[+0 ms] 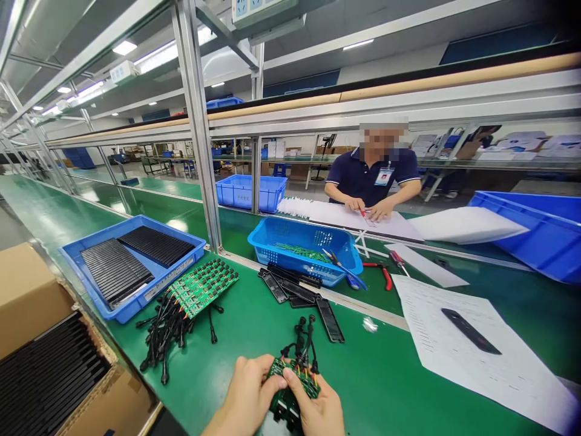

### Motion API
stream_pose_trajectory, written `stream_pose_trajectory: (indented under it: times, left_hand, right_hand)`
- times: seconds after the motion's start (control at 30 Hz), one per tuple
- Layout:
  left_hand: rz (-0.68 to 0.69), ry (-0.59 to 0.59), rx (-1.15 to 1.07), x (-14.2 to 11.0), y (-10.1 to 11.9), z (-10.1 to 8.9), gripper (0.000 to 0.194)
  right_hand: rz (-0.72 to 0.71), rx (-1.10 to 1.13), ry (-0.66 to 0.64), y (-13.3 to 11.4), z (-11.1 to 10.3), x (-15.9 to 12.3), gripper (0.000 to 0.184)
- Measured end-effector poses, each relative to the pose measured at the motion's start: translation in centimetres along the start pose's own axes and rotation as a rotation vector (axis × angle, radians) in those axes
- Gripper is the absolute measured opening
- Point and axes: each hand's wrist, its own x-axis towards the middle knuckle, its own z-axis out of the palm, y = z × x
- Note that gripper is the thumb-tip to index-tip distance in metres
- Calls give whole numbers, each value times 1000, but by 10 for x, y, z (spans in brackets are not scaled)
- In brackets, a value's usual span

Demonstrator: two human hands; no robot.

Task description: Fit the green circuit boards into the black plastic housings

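Observation:
Low at the near edge of the green bench, my left hand (249, 387) and my right hand (318, 406) grip green circuit boards (287, 401) between them, thumbs on top. Black cables with round connectors (305, 342) rise from the boards' far side, joined by red and yellow wires. To the left lies a panel of green circuit boards (204, 287) with many black cables (166, 330) spilling from its near side. Several black plastic cases (330, 320) are scattered beyond my hands. My fingers partly hide the held boards, so their number is unclear.
A blue tray (132, 306) of black strips stands left, above a cardboard box (27, 278). Ahead is a blue basket (297, 266) with green pieces, near red-handled pliers (385, 278) and a screwdriver (399, 261). Printed paper (481, 375) lies right. Opposite, a person (374, 175) works on white sheets.

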Motion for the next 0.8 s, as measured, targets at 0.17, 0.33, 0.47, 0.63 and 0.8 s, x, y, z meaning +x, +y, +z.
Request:
stream_pose_trajectory:
  times: [0.17,0.33,0.47,0.63,0.8]
  left_hand:
    - [3,47,91,-4,1,-1,26]
    - [14,77,166,-6,1,2,24]
    - [36,73,180,-6,2,10,29]
    - [128,75,143,-19,-9,6,61]
    - [243,23,146,-34,-16,-41,97]
  right_hand:
    - [-36,-8,52,1,5,-3,45]
    - [-22,-61,39,5,2,-2,47]
    - [-13,-130,-2,5,-1,1,48]
    - [-26,-236,-244,-22,0,12,44]
    - [-79,-418,-618,-62,6,20,9]
